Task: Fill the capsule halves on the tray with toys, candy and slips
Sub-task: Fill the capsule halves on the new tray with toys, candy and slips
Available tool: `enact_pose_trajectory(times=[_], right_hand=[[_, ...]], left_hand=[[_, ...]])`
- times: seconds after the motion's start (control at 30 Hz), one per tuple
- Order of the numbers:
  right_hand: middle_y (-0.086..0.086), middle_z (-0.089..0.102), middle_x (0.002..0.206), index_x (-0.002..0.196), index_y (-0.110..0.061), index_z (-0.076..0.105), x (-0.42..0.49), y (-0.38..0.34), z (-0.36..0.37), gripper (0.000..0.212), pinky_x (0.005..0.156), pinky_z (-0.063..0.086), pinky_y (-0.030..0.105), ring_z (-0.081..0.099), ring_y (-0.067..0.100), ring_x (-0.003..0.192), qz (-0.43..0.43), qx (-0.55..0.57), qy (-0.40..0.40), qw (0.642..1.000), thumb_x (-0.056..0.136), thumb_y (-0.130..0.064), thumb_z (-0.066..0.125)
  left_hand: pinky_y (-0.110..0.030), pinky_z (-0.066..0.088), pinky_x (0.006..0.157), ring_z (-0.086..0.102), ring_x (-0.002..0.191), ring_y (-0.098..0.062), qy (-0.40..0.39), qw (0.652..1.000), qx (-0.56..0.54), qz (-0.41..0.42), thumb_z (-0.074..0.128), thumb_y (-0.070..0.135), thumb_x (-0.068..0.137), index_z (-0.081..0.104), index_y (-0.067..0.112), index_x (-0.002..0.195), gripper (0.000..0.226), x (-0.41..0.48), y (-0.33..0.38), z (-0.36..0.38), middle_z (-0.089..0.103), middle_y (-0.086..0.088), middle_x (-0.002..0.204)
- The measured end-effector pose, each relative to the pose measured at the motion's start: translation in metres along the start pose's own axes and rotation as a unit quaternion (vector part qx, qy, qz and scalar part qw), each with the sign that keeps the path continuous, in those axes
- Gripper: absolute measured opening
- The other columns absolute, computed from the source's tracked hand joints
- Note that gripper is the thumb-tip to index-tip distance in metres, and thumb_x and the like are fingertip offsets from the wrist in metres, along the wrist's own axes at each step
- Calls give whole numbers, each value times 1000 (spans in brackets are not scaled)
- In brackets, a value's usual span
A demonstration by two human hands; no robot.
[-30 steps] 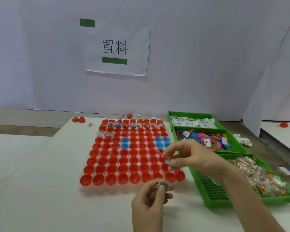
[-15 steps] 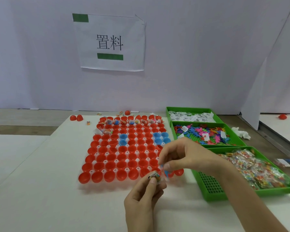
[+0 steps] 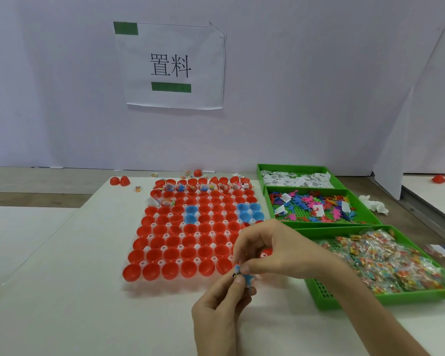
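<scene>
Head view, from the left: two loose red capsule halves lie at the far left corner of the white bench, with a small candy packet just beside them. Above, a paper sign hangs on the wall. The tray sits in the middle of the bench, packed with red capsule halves standing open side up, plus a few blue halves among them. Only the farthest row and the left end of the next row hold toys, candy and slips; the nearer rows show bare insides.

At the tray's near right corner the left hand reaches up from below, its grip closed with thumb and forefinger pinching a small blue toy. A tiny dark-edged piece is pressed there too, too small to name. The right hand comes in from the right with fingers curled, its grip pinching the top of the same toy.

Right of the tray stand three green bins in a line: the far bin holds white slips, the middle bin colourful toys, the near bin wrapped candy. A crumpled white tissue lies beyond the middle bin.
</scene>
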State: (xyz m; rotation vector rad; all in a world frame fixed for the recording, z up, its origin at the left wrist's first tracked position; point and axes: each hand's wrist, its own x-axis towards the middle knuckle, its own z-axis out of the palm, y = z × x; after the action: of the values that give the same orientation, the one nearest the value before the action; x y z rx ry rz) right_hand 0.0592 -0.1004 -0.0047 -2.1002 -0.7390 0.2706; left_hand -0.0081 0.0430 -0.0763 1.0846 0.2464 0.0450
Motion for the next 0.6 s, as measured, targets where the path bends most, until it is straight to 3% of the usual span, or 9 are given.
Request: enact_pose_trajectory(times=[0.27,0.47,0.6], right_hand=[[-8,71,89,91,-21,73,2,1,2,15,76,58,26,69,11,81,-5,-7,26,1000,87,-7,73],[-5,75,88,87,-20,74,-3,6,-13,14,79,60,29,73,11,83,-3,27,182,983,86,-5,75],[0,76,89,90,-22,74,1,4,-2,17,81,61,34,74,17,84,5,37,124,992,84,-6,78]], left_hand=[[-20,58,62,74,78,-18,7,998,21,53,63,1,88,78,31,81,34,1,-2,3,78,-2,88],[-19,57,63,74,74,-23,16,993,27,110,62,-7,86,80,32,77,44,0,-6,3,77,-6,86],[-20,58,66,74,71,-20,19,986,62,154,65,-7,84,71,25,103,38,-3,-4,4,75,-7,76]])
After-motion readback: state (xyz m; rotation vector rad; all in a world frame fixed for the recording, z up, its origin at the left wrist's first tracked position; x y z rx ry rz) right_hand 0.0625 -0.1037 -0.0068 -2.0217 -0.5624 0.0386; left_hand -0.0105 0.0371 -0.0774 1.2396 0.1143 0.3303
